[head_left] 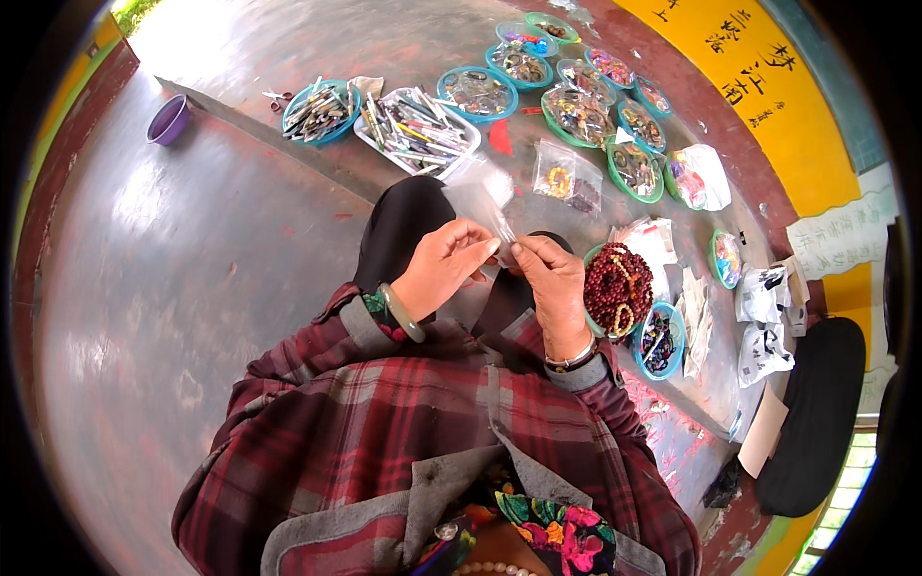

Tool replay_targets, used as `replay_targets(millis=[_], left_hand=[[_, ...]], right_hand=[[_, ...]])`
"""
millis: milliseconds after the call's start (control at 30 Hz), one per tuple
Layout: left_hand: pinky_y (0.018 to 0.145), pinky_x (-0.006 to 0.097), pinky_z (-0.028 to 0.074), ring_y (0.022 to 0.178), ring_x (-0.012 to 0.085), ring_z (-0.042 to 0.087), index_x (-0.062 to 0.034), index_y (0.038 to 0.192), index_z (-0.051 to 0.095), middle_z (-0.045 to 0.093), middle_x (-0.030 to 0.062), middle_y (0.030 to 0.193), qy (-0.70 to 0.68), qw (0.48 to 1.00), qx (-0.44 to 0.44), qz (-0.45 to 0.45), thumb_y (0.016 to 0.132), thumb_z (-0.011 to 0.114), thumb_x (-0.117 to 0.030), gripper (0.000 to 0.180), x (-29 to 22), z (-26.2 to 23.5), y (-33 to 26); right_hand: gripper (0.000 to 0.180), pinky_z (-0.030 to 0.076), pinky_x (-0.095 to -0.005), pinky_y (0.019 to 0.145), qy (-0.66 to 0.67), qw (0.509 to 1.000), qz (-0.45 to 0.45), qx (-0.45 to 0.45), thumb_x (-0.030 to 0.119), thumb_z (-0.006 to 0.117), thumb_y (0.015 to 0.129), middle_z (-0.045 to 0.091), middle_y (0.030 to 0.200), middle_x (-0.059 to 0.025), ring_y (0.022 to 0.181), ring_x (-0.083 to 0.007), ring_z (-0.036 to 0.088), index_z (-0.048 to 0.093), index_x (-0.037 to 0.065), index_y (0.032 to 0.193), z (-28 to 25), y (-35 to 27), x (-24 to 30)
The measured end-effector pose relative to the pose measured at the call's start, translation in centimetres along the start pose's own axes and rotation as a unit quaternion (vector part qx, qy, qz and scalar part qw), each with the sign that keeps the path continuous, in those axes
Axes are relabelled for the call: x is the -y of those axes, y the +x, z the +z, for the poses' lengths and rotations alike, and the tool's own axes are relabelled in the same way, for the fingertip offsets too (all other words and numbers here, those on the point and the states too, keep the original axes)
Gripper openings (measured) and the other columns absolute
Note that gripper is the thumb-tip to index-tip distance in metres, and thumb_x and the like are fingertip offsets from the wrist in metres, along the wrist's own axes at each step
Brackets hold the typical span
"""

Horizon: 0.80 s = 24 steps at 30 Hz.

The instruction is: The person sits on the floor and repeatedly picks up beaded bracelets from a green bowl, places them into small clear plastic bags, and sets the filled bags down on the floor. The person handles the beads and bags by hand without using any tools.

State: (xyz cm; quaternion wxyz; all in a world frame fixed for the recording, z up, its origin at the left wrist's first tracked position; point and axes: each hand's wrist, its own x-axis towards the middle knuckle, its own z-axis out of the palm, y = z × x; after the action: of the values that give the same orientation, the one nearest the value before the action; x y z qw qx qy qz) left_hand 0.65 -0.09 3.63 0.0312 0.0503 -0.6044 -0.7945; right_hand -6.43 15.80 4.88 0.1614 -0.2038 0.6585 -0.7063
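Bag (471, 204) of clear plastic, up by your knees (403, 216)! Your left hand (444, 264) pinches it between thumb and fingers; your right hand (557, 288) nips it alongside. Dark red beads (615, 288) sit near your right hand, and pens (413, 130) fill a white tray (472, 146), both near the edge of the raised step (384, 53).

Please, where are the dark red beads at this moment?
In the head view, the dark red beads lie just right of the right hand, with a blue basket of dark items at their lower right.
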Motion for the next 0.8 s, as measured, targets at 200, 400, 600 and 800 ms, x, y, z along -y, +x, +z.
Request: replay_targets(millis=[200, 400, 600, 800], left_hand=[[0.067, 0.022, 0.048, 0.084, 0.0085, 0.058, -0.0033, 0.099, 0.057, 0.062, 0.0017, 0.09, -0.023, 0.999, -0.005, -0.029, 0.093, 0.054, -0.017, 0.015, 0.7, -0.1, -0.6], [0.068, 0.024, 0.048, 0.084, 0.0104, 0.061, -0.0022, 0.1, 0.06, 0.064, 0.0036, 0.092, -0.046, 0.998, -0.01, -0.036, 0.093, 0.052, -0.013, 0.015, 0.9, -0.6, -1.0], [0.069, 0.025, 0.05, 0.085, 0.0114, 0.061, -0.0011, 0.101, 0.061, 0.065, 0.0042, 0.092, -0.002, 0.999, 0.008, -0.042, 0.093, 0.051, -0.013, 0.017, 1.2, -1.0, -1.0], [0.069, 0.024, 0.05, 0.087, 0.0117, 0.062, -0.0005, 0.101, 0.061, 0.064, 0.0048, 0.092, 0.031, 0.997, 0.029, -0.06, 0.093, 0.051, -0.013, 0.017, 1.7, -1.2, -0.7]], right_hand=[[0.009, 0.045, -0.0216, 0.065, -0.012, 1.0, 0.012, 0.018, 0.005, 0.065, 0.084, 0.066, 0.081, -0.0058, 0.074, -0.0082, 0.059, 0.066, -0.003, 0.088, 1.0, -0.8, -0.4], [0.013, 0.045, -0.0196, 0.063, 0.034, 0.997, 0.064, 0.031, 0.01, 0.066, 0.084, 0.066, 0.079, -0.0039, 0.07, -0.0068, 0.057, 0.064, -0.002, 0.09, 1.1, -0.8, -0.8], [0.013, 0.042, -0.0195, 0.06, 0.026, 0.997, 0.064, 0.015, 0.01, 0.062, 0.085, 0.063, 0.075, -0.0008, 0.066, -0.005, 0.052, 0.064, -0.002, 0.088, 1.6, -0.7, -1.0], [0.012, 0.039, -0.0189, 0.057, 0.042, 0.995, 0.092, -0.005, 0.009, 0.061, 0.083, 0.06, 0.072, 0.0011, 0.063, -0.004, 0.049, 0.065, -0.002, 0.084, 0.9, -0.5, -1.6]])
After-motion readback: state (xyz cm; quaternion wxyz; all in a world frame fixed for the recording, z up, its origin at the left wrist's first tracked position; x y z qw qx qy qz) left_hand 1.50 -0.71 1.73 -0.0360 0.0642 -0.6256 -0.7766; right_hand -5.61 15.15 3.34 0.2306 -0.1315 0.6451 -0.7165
